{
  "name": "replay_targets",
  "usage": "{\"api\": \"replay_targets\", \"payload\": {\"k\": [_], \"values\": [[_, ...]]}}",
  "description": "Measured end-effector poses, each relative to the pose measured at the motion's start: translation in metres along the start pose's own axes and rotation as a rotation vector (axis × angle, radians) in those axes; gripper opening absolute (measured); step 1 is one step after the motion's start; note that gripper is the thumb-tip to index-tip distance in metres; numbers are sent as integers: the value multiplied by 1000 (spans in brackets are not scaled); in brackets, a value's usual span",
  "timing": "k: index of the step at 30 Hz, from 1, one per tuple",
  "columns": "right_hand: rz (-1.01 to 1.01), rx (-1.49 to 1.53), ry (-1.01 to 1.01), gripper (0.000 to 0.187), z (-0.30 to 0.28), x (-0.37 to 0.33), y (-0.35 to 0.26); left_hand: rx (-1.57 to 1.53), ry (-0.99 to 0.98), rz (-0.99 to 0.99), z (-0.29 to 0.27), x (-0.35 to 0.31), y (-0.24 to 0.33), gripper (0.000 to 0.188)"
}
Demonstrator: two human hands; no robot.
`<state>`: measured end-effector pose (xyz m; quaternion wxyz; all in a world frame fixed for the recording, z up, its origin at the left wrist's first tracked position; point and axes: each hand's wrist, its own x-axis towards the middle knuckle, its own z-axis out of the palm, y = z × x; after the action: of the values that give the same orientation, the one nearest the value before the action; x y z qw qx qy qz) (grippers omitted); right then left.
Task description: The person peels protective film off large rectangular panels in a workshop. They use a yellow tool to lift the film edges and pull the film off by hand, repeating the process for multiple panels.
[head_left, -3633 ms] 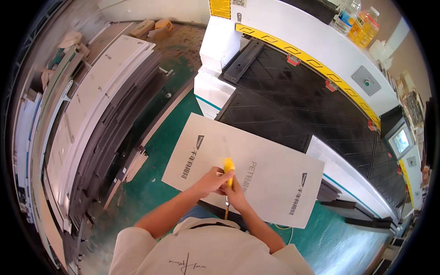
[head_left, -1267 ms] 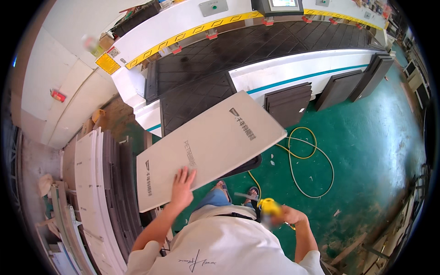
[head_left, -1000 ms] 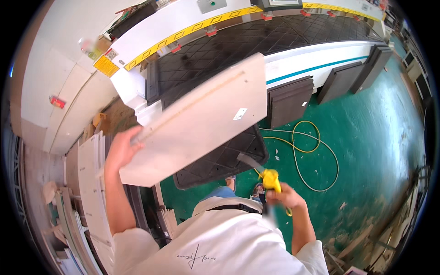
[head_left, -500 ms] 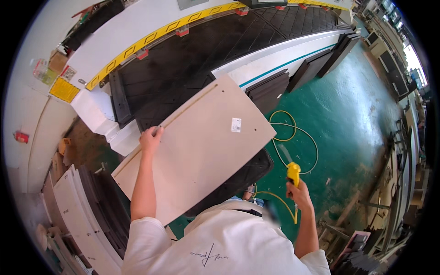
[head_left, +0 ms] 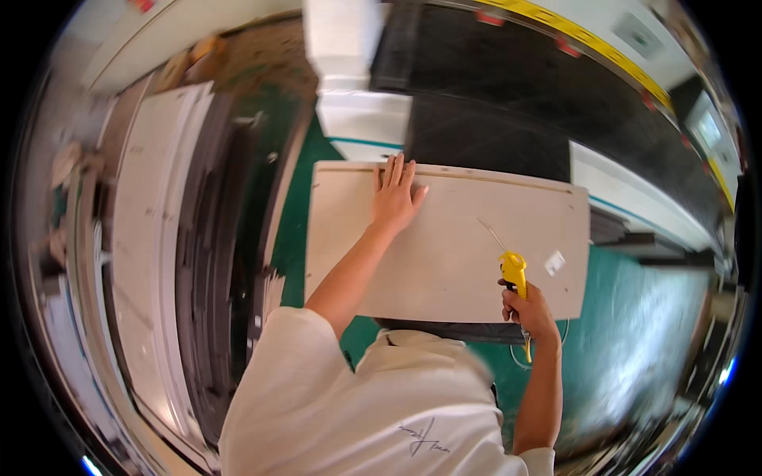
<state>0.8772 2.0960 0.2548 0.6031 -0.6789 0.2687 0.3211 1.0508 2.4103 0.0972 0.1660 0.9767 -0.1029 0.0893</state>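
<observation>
A beige rectangular panel (head_left: 444,254) lies in front of me, with a groove along its far edge, a few small drilled holes and a white label (head_left: 554,263) toward its right end. My left hand (head_left: 394,197) rests on the panel's far edge by the groove, its fingers spread. In my right hand (head_left: 530,305) is a yellow air blow gun (head_left: 514,274), held above the right half of the panel. Its thin metal nozzle points away and to the left. Part of its handle is hidden by my fingers.
Behind the panel stands a machine with a dark bed (head_left: 484,131) and a yellow-marked beam (head_left: 587,36). White boards (head_left: 147,238) and dark boards (head_left: 210,254) stand stacked at the left. A hose (head_left: 520,363) hangs below the blow gun over the green floor (head_left: 627,317).
The panel has turned from slanted to nearly straight across. My left hand has gone from gripping its edge to lying spread on it. The blow gun has come from beside the panel to over it.
</observation>
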Motion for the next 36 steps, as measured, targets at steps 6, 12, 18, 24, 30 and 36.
{"api": "replay_targets", "payload": {"k": [6, 12, 18, 24, 30, 36], "values": [[-145, -219, -341, 30, 88, 17, -48, 110, 95, -504, -47, -44, -152, 57], [-88, -387, -529, 27, 95, -2, -18, -122, -81, -527, -75, -153, -150, 53], [-22, -532, -665, 28, 45, -44, 33, 11, -5, -593, -95, -257, -98, 51], [29, -409, -706, 34, 12, -65, 91, 322, -11, -292, -70, -284, -8, 60], [-146, 87, -288, 36, 47, -46, 102, -195, -170, 197, -61, -274, 122, 82], [-629, -38, 148, 33, 65, 10, 93, -1340, -919, -81, -86, -234, 198, 53]]}}
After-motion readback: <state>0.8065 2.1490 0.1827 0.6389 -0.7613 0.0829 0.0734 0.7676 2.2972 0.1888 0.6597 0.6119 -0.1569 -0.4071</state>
